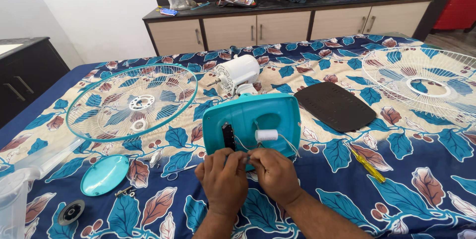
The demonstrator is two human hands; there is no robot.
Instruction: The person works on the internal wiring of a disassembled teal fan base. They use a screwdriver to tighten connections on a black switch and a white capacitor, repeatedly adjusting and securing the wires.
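Both hands meet at the near edge of the teal fan base housing (258, 115), which lies open side up on the leaf-patterned bedspread (322, 179), directly ahead of the wrists. Left hand (222, 177) and right hand (274, 172) are curled knuckles-up, fingertips pinching thin white wires (248, 155) that run to the white capacitor (266, 135) inside the housing. Right of the hands, well apart, lies a yellow-handled screwdriver (366, 165).

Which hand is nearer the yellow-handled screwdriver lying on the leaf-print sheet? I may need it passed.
Right. The right hand is left of the yellow-handled screwdriver; the left hand lies farther left.
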